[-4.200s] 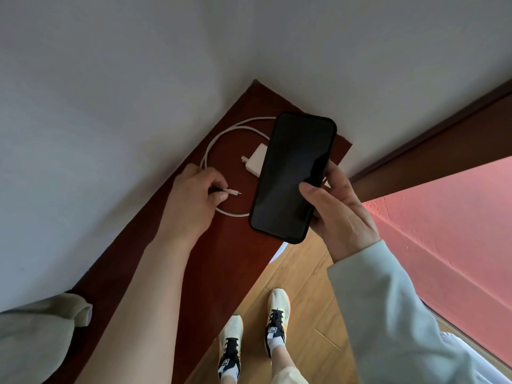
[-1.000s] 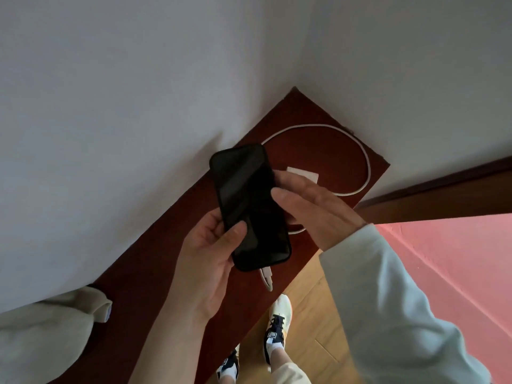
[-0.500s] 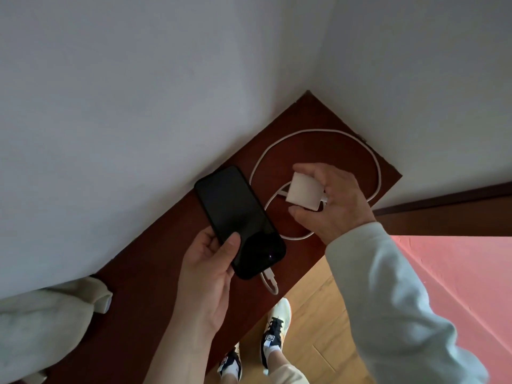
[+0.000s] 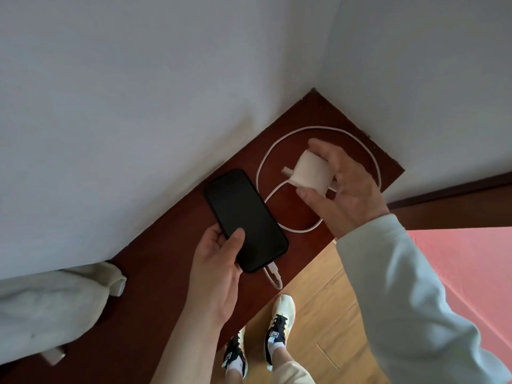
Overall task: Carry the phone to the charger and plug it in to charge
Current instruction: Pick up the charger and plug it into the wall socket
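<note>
Phone (image 4: 245,220): dark screen up, cradled in left hand (image 4: 219,273) low over the worktop (image 4: 155,267) near its front edge, fingers wrapped beneath and thumb pressed on the glass, presumably to steady it against the cable's pull. Cable (image 4: 318,131): white, plug seated in the phone's lower end, remainder looped on the worktop toward the far corner by the walls. Charger block (image 4: 310,173): white, prongs pointing left, lifted clear of the worktop, pinched between thumb and fingers of right hand (image 4: 346,192), likely for carrying to a socket; none in view. Pale cloth (image 4: 50,306): bunched at the worktop's left end, unused.
</note>
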Tool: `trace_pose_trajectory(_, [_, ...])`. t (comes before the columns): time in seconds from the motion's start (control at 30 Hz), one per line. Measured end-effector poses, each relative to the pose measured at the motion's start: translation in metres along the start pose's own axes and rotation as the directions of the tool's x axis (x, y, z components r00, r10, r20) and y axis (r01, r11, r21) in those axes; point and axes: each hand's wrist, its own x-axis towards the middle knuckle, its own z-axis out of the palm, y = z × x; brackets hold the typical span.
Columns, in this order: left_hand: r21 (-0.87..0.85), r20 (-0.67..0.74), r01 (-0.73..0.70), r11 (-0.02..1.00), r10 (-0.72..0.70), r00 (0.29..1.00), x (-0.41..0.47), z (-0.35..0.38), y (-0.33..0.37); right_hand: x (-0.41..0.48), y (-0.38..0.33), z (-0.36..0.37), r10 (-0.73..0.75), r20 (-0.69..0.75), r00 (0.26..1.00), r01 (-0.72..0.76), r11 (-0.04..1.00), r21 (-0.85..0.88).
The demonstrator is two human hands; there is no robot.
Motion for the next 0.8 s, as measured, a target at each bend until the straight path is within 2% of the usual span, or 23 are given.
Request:
trace_pose_trajectory(0.1, [-0.007, -0.032, 0.005, 1.000, -0.005, 0.999, -0.003, 0.001, 0.001, -0.001, -0.013, -0.014, -0.039, -0.032, 0.999, 0.040, 0.998, 0.043])
trace_pose_trajectory(0.2, [0.056, -0.098, -0.008, 0.998, 0.014, 0.995, -0.005, 0.004, -0.002, -0.007, -0.025, -0.028, -0.021, -0.035, 0.999, 0.025, 0.993, 0.117])
trace_pose_trajectory(0.37, [0.237, -0.129, -0.025, 0.971, 0.057, 0.990, -0.006, 0.005, -0.005, -0.020, -0.048, -0.052, -0.004, -0.052, 0.999, 0.013, 0.984, 0.176])
trace_pose_trajectory(0.5, [0.448, -0.089, -0.054, 0.893, 0.105, 0.990, -0.007, 0.003, -0.006, -0.029, -0.065, -0.071, 0.001, -0.095, 0.995, 0.025, 0.961, 0.275])
trace_pose_trajectory(0.67, [0.532, -0.125, -0.048, 0.845, 0.135, 0.983, -0.014, 0.003, 0.002, -0.038, -0.089, -0.091, 0.000, -0.217, 0.976, 0.077, 0.935, 0.346])
trace_pose_trajectory(0.8, [0.499, -0.113, -0.095, 0.861, 0.174, 0.978, -0.026, 0.012, 0.013, -0.046, -0.107, -0.106, -0.009, -0.320, 0.947, 0.137, 0.915, 0.380])
